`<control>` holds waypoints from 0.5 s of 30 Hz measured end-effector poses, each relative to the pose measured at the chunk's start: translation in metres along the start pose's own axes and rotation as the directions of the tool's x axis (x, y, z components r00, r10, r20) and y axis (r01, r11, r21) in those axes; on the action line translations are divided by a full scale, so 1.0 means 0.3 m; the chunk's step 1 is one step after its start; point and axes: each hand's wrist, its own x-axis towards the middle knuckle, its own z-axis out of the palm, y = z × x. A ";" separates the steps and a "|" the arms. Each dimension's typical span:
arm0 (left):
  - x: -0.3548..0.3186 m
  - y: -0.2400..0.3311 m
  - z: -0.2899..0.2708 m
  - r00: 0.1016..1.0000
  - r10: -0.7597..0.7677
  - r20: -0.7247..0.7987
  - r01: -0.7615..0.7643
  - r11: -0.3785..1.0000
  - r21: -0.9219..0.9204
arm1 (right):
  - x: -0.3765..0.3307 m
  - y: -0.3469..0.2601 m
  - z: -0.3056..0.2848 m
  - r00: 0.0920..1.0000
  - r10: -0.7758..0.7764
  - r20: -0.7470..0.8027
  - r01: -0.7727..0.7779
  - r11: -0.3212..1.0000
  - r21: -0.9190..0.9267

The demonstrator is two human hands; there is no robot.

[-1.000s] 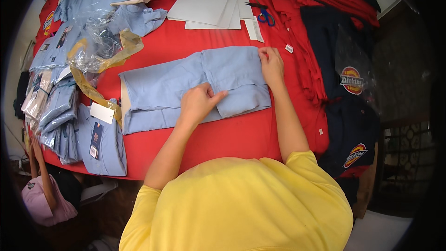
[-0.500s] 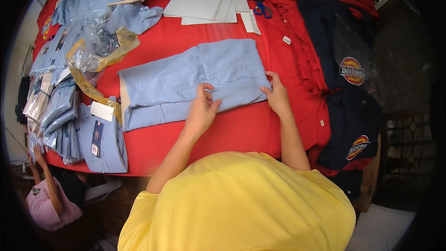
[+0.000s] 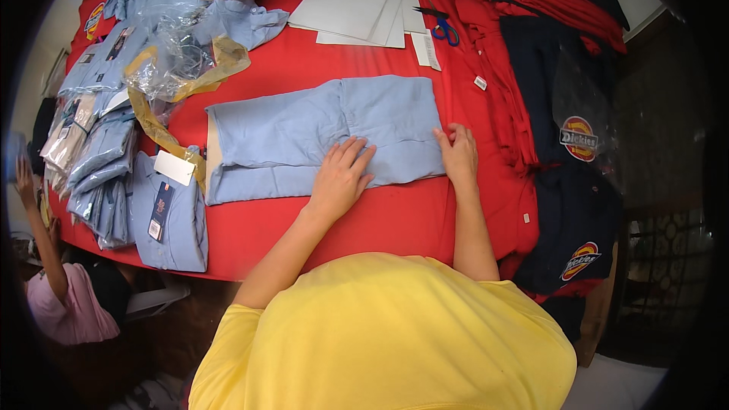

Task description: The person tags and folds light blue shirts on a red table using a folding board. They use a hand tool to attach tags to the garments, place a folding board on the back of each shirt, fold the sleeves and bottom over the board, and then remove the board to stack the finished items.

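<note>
A light blue garment (image 3: 281, 125), folded into a long rectangle, lies on the red cloth (image 3: 319, 228) in front of me. A cream strip shows along its left end. My left hand (image 3: 343, 177) rests flat on the lower middle of the garment, palm down and fingers spread. At the garment's right edge is my right hand (image 3: 459, 153), its fingers loosely bent and the thumb apart from them, touching the fabric's border. Nothing appears to be held in either hand.
Left: a folded blue shirt (image 3: 178, 239) with tags, bagged garments (image 3: 102, 163), crumpled clear plastic (image 3: 171, 68) with yellow tape. Far side: white sheets (image 3: 345, 4), blue-handled scissors (image 3: 445, 32). Right: dark garments (image 3: 573, 205), red fabric folds (image 3: 497, 129). A person in pink (image 3: 72, 304) is at lower left.
My left hand has gone from bent fingers to lying flatter on the garment. My right hand has shifted slightly along the right edge. The other person's arm has risen, and the view has shifted a little.
</note>
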 end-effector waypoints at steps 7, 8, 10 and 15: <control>0.035 0.008 -0.046 0.969 -0.246 0.025 0.238 0.897 -0.374 | 0.097 -0.090 -0.066 0.919 -0.026 0.392 -0.123 0.928 0.351; 0.070 0.023 -0.066 0.939 -0.342 0.043 0.311 0.787 -0.533 | 0.094 -0.114 -0.053 0.934 -0.154 0.322 -0.017 0.882 0.472; 0.104 0.004 -0.110 0.854 -0.492 0.169 0.408 0.432 -0.804 | 0.051 -0.243 -0.049 0.869 -0.380 0.317 0.100 0.762 0.640; 0.107 -0.093 -0.290 0.753 -0.624 0.209 0.482 0.307 -0.821 | -0.045 -0.498 -0.069 0.581 -0.649 0.491 -0.227 0.450 0.864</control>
